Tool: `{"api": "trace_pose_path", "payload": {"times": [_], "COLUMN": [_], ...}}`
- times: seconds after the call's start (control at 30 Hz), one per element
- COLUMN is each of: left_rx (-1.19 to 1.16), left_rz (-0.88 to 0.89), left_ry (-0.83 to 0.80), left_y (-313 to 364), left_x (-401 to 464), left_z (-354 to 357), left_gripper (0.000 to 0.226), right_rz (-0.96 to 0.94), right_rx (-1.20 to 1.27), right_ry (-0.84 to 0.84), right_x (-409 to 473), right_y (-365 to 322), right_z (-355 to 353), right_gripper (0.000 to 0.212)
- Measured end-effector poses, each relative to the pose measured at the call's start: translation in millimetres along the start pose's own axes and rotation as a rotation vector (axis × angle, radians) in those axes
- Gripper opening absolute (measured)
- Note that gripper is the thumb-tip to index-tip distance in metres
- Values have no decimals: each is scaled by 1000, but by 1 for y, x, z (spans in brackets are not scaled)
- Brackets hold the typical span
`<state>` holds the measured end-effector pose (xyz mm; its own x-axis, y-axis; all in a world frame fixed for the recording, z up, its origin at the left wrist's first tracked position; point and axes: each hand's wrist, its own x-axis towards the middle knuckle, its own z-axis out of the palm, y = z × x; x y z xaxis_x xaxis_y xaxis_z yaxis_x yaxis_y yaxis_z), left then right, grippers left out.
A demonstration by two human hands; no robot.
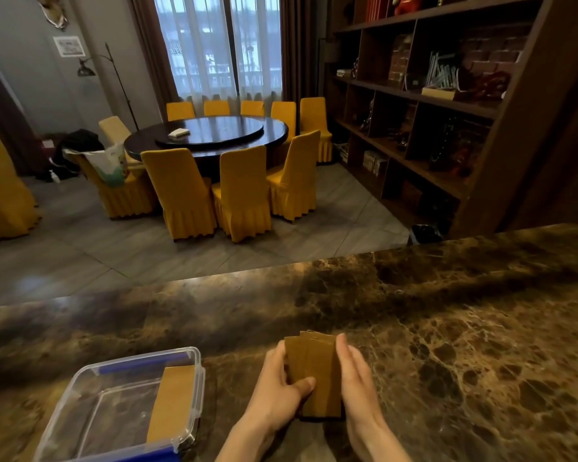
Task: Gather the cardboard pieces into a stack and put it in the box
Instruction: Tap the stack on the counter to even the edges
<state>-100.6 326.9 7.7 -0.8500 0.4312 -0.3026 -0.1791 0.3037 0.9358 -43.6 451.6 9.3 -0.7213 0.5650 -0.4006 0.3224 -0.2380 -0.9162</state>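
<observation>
Brown cardboard pieces (316,371), gathered into a slightly fanned stack, stand on the marbled worktop (447,328) between both hands. The left hand (281,388) grips the stack's left edge, its thumb pressed across the front face and its fingers (276,356) curled behind, while the right hand (356,378) lies flat and open against the right edge, fingers extended, steadying rather than clasping. To the left sits a clear plastic box (80,395) with blue clips, one more cardboard strip (172,403) leaning against its right wall.
</observation>
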Motion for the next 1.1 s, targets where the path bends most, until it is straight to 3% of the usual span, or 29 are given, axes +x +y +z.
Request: {"api": "trace_pose_path", "payload": {"times": [0.13,0.3,0.43,0.5,0.63,0.83,0.87,0.93,1.0,1.03,1.1], "left_rx": [-64,-80,-131,-226,-502,-455,-436,-362,-306,-298,-310], "left_rz": [147,242,202,167,98,17,26,51,54,53,45], "left_ry": [4,55,34,128,284,244,237,255,308,346,459], "left_y": [6,4,-5,-4,5,3,2,-5,-11,-14,-16], "left_x": [-9,-15,-21,-16,-3,12,12,16,18,19,21], "left_z": [14,33,40,42,45,63,65,75,79,78,74], "left_gripper": [48,56,57,76,72,63,60,56,47,39,45], "right_rz": [-129,-329,-321,-328,-242,-194,-197,-207,-229,-257,-272], "right_rx": [127,98,90,75,150,201,197,152,170,185,133], "right_ry": [-99,-58,-39,-57,-94,-291,-338,-333,-314,-267,-154], "right_x": [-3,-3,0,6,6,-15,-13,-17,-9,-3,10], "right_y": [-13,-15,3,8,3,-14,-14,-20,-13,-8,1], "right_z": [-2,8,17,16,16,13,11,13,12,11,8], "right_gripper": [61,50,37,33,27,67,83,80,47,60,59]}}
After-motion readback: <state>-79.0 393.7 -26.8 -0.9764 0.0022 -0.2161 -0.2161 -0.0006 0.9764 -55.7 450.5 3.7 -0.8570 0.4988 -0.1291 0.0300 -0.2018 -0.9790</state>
